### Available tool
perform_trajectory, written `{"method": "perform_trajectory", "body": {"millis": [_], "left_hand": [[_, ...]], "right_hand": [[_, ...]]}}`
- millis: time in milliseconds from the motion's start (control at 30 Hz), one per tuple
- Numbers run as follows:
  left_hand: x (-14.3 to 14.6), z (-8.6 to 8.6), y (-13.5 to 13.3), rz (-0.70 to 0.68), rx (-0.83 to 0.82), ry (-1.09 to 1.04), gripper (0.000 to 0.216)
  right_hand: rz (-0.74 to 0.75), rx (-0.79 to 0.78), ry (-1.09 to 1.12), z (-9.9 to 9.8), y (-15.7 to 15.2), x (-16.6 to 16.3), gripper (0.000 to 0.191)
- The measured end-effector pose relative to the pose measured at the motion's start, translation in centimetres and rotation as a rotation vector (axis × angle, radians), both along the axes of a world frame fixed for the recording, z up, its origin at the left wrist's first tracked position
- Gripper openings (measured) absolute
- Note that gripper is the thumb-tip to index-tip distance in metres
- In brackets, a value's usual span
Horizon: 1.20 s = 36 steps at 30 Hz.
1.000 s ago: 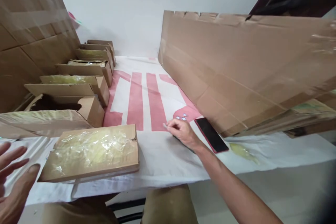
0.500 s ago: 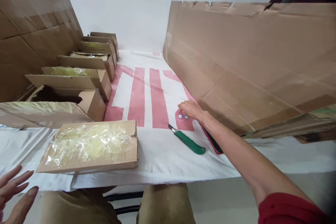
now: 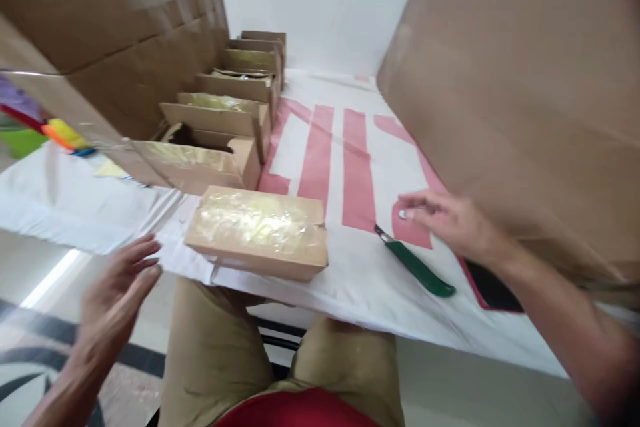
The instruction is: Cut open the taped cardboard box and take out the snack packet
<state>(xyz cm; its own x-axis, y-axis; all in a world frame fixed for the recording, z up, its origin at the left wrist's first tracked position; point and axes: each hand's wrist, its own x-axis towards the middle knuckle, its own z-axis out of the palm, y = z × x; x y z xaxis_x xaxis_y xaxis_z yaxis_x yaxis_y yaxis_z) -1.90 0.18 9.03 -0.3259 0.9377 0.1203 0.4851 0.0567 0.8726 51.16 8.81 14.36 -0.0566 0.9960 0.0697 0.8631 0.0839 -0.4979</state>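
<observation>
My left hand (image 3: pixel 117 290) is held open off the table's front left edge, fingers apart and empty. To its right lies a closed cardboard box (image 3: pixel 257 230) with shiny clear tape over its top. My right hand (image 3: pixel 447 221) hovers low over the cloth, index finger and thumb apart. Just by its thumb tip is a small white and blue piece (image 3: pixel 403 214), too small to name. Nearer the front edge, a green-handled utility knife (image 3: pixel 420 268) lies with its blade toward the back left. Under my right forearm a dark, red-edged flat object (image 3: pixel 493 287) is partly hidden.
A row of open cardboard boxes (image 3: pixel 240 127) runs back along the left. Tall cardboard panels stand at left (image 3: pixel 165 73) and right (image 3: pixel 525 93). White cloth with pink stripes (image 3: pixel 357 180) covers the table. Colourful items (image 3: pixel 63 133) show at far left.
The view has swung left and down, showing more floor and my lap. My left hand has come further into view. My right hand's index finger and thumb now show apart.
</observation>
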Motion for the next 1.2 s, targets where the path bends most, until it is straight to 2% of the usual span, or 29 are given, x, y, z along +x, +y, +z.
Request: {"method": "perform_trajectory", "body": {"millis": [67, 133, 233, 333, 433, 533, 667, 767, 867, 1000, 1200], "left_hand": [[1.8, 0.3, 1.4, -0.019, -0.027, -0.229, 0.055], [3.0, 0.0, 2.8, -0.058, 0.006, -0.381, 0.064], [4.6, -0.4, 4.3, -0.07, 0.002, -0.562, 0.068], [6.7, -0.1, 4.1, -0.081, -0.027, -0.655, 0.064], [9.3, 0.5, 2.1, -0.117, 0.04, -0.645, 0.057], [12.4, 0.7, -0.6, -0.226, 0.14, -0.556, 0.057], [16.4, 0.0, -3.6, -0.391, 0.39, -0.245, 0.079], [18.4, -0.4, -4.7, -0.472, 0.475, -0.095, 0.094], [19.4, -0.2, -5.1, -0.495, 0.481, -0.062, 0.1], [19.3, -0.4, -4.5, -0.494, 0.438, -0.082, 0.101], [17.5, -3.7, -2.8, -0.427, 0.203, -0.204, 0.092]], "right_hand": [[0.137, -0.028, 0.174, -1.9, -2.9, -4.0, 0.046], [0.228, -0.048, 0.265, -3.7, -5.0, -8.0, 0.065], [0.243, -0.026, 0.394, -5.5, -6.2, -12.9, 0.076], [0.214, -0.021, 0.487, -5.8, -5.9, -15.2, 0.074], [0.154, 0.016, 0.527, -5.7, -6.1, -14.3, 0.064], [0.1, 0.079, 0.583, -6.3, -7.3, -11.5, 0.058], [-0.03, 0.053, 0.684, -8.5, -9.1, -6.9, 0.053], [-0.161, 0.037, 0.773, -10.2, -10.0, -4.6, 0.051], [-0.229, 0.071, 0.837, -11.0, -10.1, -3.6, 0.053], [-0.241, 0.111, 0.823, -10.3, -9.4, -4.5, 0.052], [-0.273, 0.022, 0.607, -8.1, -8.2, -7.2, 0.05]]}}
